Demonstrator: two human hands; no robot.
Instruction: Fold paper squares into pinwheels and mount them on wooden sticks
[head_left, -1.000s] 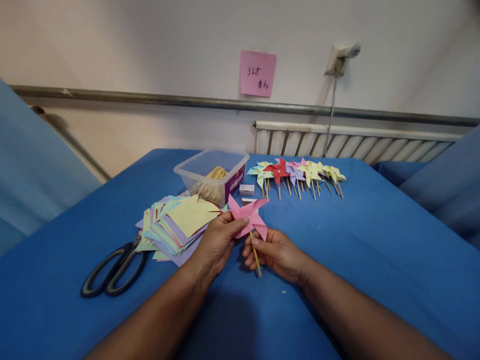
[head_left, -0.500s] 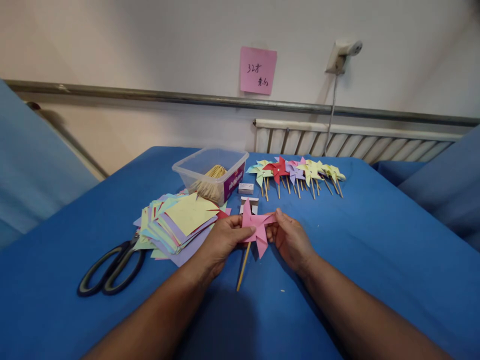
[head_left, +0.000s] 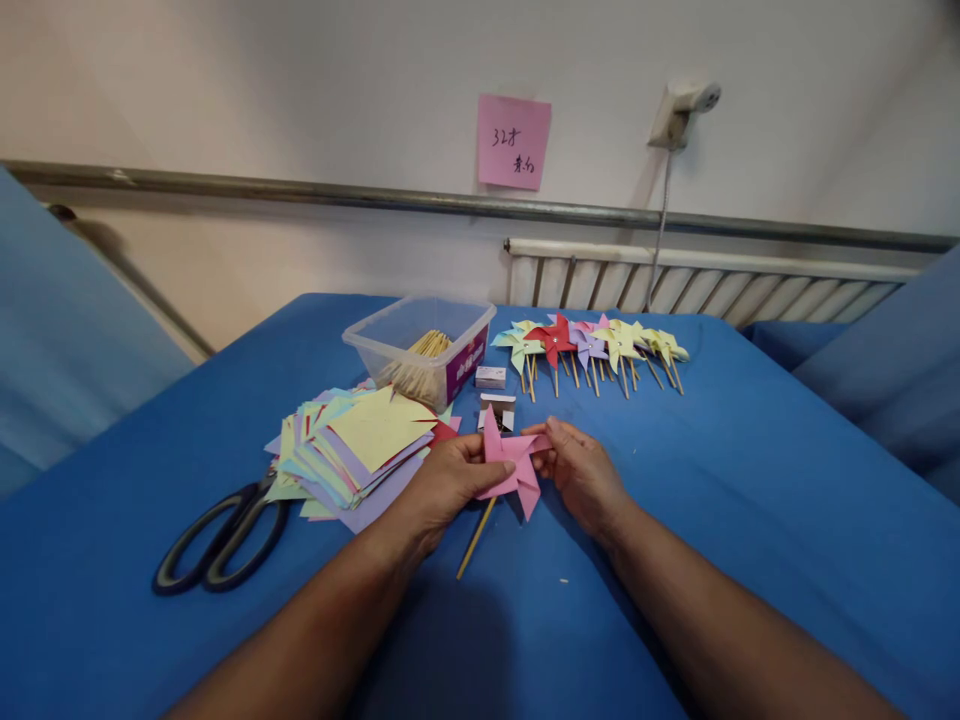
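A pink paper pinwheel (head_left: 510, 462) on a thin wooden stick (head_left: 475, 538) is held just above the blue table (head_left: 750, 480). My left hand (head_left: 442, 485) pinches its left side and the top of the stick. My right hand (head_left: 581, 472) grips the pinwheel's right blade with the fingertips. The stick slants down and to the left, its lower end near the cloth.
A stack of coloured paper squares (head_left: 352, 445) and black scissors (head_left: 217, 540) lie to the left. Behind are a clear plastic box of wooden sticks (head_left: 420, 350), two small boxes (head_left: 495, 395) and a row of finished pinwheels (head_left: 592, 345). A wall and radiator stand beyond.
My right hand left the stick and moved up to the pinwheel's right blade. The stick swung so its lower end now points left. The pinwheel turned a little.
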